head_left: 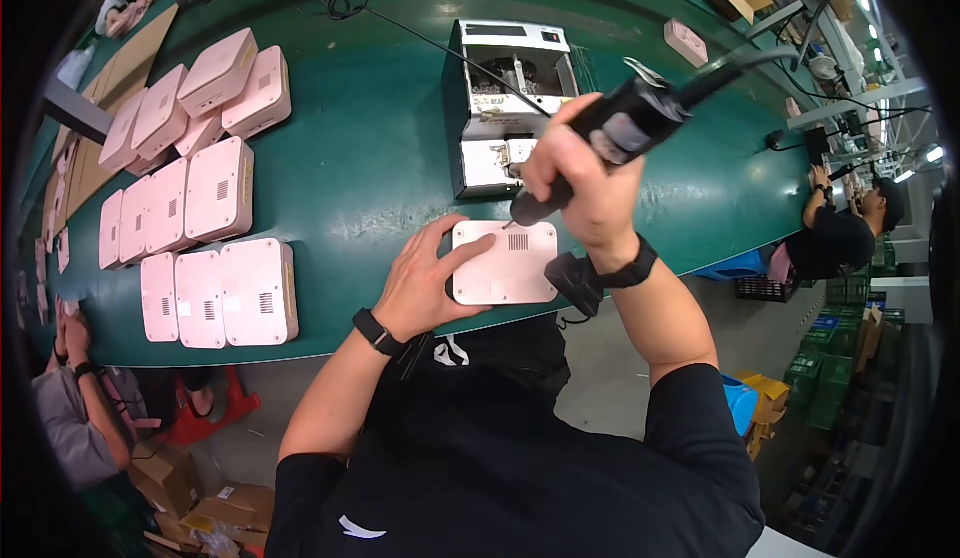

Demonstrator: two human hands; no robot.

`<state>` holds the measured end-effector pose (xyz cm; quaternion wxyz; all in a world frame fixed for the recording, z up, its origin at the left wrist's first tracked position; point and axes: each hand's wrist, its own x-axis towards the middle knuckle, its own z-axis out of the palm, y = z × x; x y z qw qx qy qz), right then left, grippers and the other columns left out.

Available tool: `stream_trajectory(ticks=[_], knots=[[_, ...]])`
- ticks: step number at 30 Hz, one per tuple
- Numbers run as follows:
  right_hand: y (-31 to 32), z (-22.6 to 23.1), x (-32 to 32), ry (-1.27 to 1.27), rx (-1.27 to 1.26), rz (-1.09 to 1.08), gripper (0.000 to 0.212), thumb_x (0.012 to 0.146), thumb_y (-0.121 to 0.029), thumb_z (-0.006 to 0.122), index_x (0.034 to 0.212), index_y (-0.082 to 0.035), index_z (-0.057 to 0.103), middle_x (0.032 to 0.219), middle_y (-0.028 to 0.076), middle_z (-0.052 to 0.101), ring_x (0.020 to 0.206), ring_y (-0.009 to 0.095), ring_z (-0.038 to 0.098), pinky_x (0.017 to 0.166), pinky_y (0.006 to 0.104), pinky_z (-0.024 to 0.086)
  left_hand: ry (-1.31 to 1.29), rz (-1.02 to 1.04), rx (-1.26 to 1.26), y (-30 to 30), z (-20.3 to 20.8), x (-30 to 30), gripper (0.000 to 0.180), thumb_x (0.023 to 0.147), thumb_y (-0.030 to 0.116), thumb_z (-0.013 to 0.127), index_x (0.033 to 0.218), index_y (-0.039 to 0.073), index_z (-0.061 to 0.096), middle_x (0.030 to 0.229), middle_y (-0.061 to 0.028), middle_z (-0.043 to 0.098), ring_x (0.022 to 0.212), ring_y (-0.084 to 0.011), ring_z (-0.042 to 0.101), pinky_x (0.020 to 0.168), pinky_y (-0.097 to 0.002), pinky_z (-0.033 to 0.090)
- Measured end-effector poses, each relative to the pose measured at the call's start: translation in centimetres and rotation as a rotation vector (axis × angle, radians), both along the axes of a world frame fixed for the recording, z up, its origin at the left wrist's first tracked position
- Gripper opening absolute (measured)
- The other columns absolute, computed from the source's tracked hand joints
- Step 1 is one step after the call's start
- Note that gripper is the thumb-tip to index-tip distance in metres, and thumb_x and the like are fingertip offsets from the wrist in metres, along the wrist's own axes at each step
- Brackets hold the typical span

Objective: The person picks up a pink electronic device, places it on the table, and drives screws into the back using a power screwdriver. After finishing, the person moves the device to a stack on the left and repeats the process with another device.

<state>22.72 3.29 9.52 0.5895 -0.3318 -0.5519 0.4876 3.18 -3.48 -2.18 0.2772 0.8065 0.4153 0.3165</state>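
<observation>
A pale pink, rounded square plastic housing (505, 276) lies at the near edge of the green table, its slotted vent facing up. Around its left side wraps my left hand (425, 273), thumb below and a finger laid across the top face. My right hand (592, 183) grips a black electric screwdriver (625, 123) with a cord at its top end. The driver slants down to the left, and its bit reaches the housing's upper edge near a corner; whether it sits in a screw is too small to tell. Behind the housing stands a black and white screw feeder (505, 88).
Several similar pink housings (262, 293) stand in rows and stacks at the left. Another pink piece (685, 43) lies at the far right. A black cable (430, 43) crosses above the table. Other people (850, 223) work at the right and left ends; cardboard boxes (230, 508) sit on the floor.
</observation>
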Motion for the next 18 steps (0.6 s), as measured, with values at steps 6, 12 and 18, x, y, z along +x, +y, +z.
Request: stream_trajectory(ticks=[6, 12, 18], knots=[[-2.4, 2.8, 4.3, 0.213, 0.114, -0.068, 0.019, 0.098, -0.025, 0.052, 0.106, -0.009, 0.048, 0.069, 0.004, 0.048, 0.055, 0.015, 0.047, 0.059, 0.0338, 0.045, -0.124, 0.116, -0.113, -4.2, 2.1, -3.3, 0.071, 0.068, 0.023, 0.087, 0.133, 0.017, 0.06, 0.135, -0.014, 0.05, 0.115, -0.0326, 0.058, 0.094, -0.0422, 0.05], [-5.7, -3.2, 8.4, 0.057, -0.015, -0.287, 0.021, 0.095, -0.014, 0.06, 0.11, -0.008, 0.047, 0.083, 0.008, 0.054, 0.064, 0.016, 0.055, 0.065, 0.032, 0.049, -0.86, 0.281, -0.96, -5.5, 3.0, -6.5, 0.061, 0.089, 0.034, 0.073, 0.142, 0.014, 0.05, 0.14, -0.0124, 0.05, 0.117, -0.0283, 0.059, 0.096, -0.0417, 0.051], [-6.2, -3.2, 7.4, -0.02, 0.039, -0.416, 0.016, 0.094, -0.01, 0.06, 0.104, -0.005, 0.049, 0.083, 0.009, 0.056, 0.062, 0.016, 0.058, 0.061, 0.0283, 0.048, -1.49, 0.319, -1.096, 4.8, 2.6, -5.6, 0.072, 0.1, 0.057, 0.046, 0.147, 0.003, 0.035, 0.143, -0.0169, 0.047, 0.125, -0.0314, 0.054, 0.104, -0.0433, 0.047]])
